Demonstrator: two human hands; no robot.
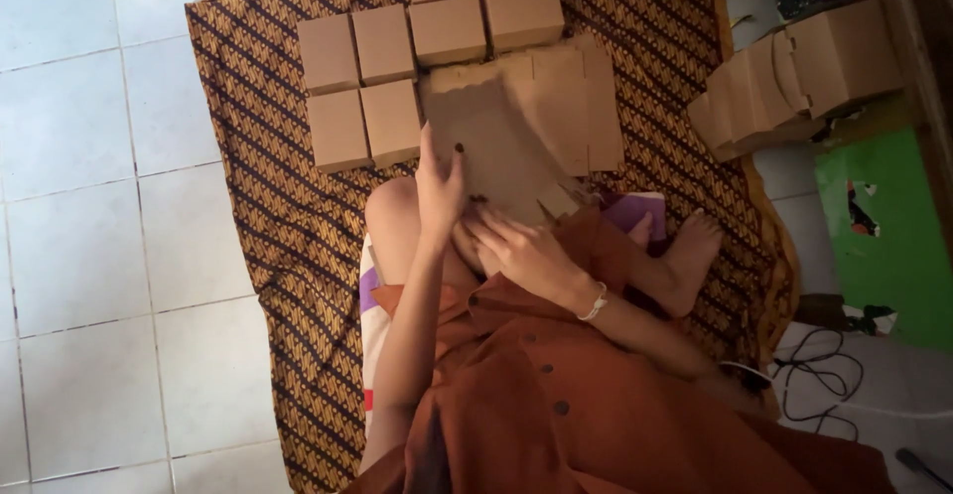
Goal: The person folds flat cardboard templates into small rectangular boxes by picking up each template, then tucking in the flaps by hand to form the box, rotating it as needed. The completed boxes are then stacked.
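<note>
1. The left hand (440,184) holds the left edge of a flat cardboard box piece (496,146) – its grip is closed on it. The right hand (521,248) pinches the bottom edge.
2. The piece rests over the lap, on the patterned cloth (268,216).
3. Seven closed small brown boxes (392,52) sit just behind it. You cannot see inside them.
4. More flat cardboard (581,97) lies beside them, touching the piece.
5. A pile of folded boxes (794,77) sits far right – white floor tiles (89,206) lie open to the left.

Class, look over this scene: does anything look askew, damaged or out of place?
Mostly tidy: the closed brown cardboard boxes sit in neat rows on the patterned cloth. Only the half-folded cardboard pieces at right lean in a loose, tilted heap.
</note>
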